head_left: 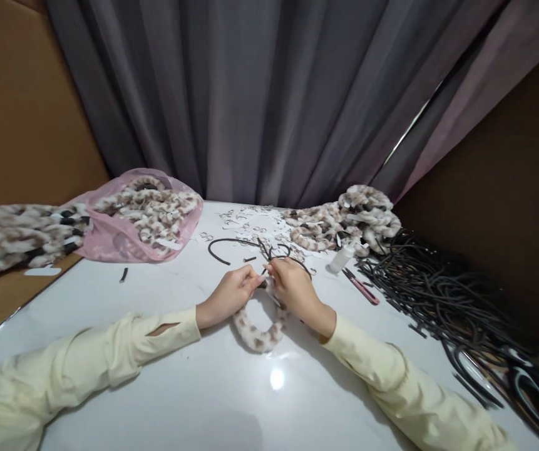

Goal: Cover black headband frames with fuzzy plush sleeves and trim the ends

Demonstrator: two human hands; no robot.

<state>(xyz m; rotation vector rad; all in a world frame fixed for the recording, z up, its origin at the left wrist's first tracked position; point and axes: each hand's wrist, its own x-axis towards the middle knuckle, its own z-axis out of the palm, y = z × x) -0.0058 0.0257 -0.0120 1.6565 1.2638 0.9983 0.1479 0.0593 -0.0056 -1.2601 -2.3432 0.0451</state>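
Note:
A fluffy white ring with brown spots point(256, 338) hangs between my hands at the middle of the white table, its lower part near or on the surface. My left hand point(232, 293) is closed, pinching the ring's upper left end by a dark part. Beside it my right hand point(296, 289) is closed at the ring's upper right, the fingertips of both hands nearly meeting. Just behind the hands lie loops of thin black cord point(220, 240); whether the right fingers also hold cord is hidden. The join at the top is mostly covered by my fingers.
A pink plastic bag point(97, 235) of similar fluffy rings lies at the back left, with more rings point(15, 228) beside it. Another fluffy pile point(367, 213) is at the back right. Pink-handled snips point(365, 289), a small clear bottle point(340, 259) and many black tubes point(438, 294) are rightward.

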